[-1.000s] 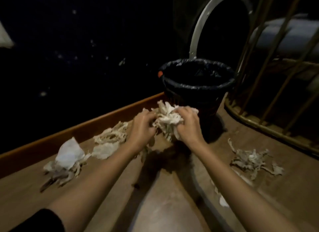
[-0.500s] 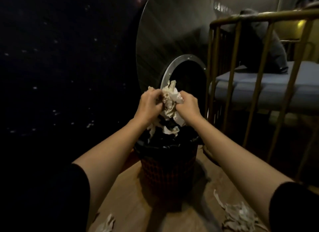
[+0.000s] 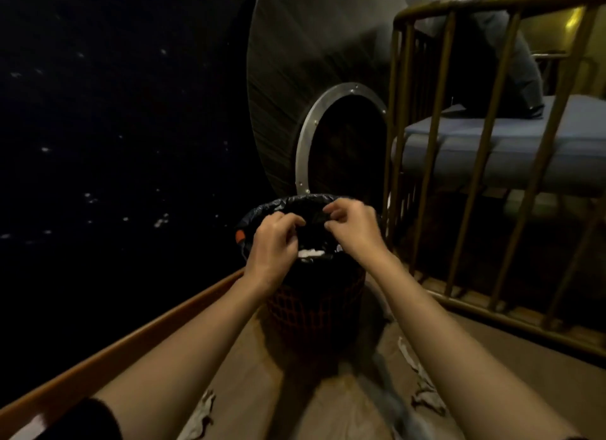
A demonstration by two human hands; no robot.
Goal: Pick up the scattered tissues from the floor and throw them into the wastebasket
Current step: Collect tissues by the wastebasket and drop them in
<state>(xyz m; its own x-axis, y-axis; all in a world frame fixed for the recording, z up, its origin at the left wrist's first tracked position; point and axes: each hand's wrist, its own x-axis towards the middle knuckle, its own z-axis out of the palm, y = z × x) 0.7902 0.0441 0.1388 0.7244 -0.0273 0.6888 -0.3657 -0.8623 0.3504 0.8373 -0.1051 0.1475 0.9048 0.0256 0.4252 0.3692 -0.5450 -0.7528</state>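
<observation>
Both hands sit over the mouth of the wastebasket (image 3: 314,308) at frame centre. Left hand (image 3: 273,246) and right hand (image 3: 352,230) each have fingers loosely curled, holding nothing — no tissue between them. A white wad of tissue (image 3: 311,252) lies inside the black liner (image 3: 295,203), just below the fingertips. Loose tissues remain on the floor (image 3: 262,390): one scrap (image 3: 201,416) at lower left, more shreds (image 3: 423,390) at lower right. Behind the basket — a metal-rimmed round opening (image 3: 344,144); a gold railing (image 3: 459,177) fills the right side.
</observation>
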